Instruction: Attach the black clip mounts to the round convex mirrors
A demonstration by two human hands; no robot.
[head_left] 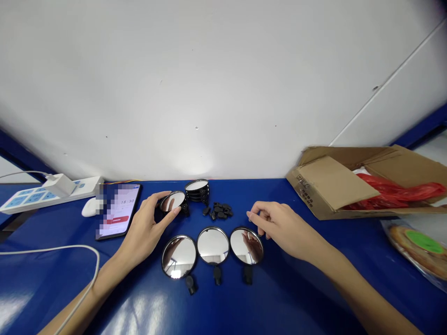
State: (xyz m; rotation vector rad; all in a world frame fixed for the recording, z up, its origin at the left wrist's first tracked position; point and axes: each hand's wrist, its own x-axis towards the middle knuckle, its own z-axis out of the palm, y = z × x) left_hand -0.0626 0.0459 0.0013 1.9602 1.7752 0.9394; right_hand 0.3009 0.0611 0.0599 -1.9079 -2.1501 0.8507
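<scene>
Left hand [143, 228] curled around a round mirror [172, 201], gripping its rim, a stack of mirrors [196, 190] just past the thumb — right hand [275, 228] empty, fingers [253, 216] narrowly bunched above a row of three mirrors [213, 245] — small black plastic parts [218, 211] between both hands.

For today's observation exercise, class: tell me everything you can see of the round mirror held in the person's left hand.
The round mirror has a shiny reflective face inside a thin dark rim, with a short black mount at its lower right edge. It is tilted, its face turned up and towards the viewer, above a blue tabletop. The left hand holds it by the rim, and a dark reflection shows in the glass.
</scene>
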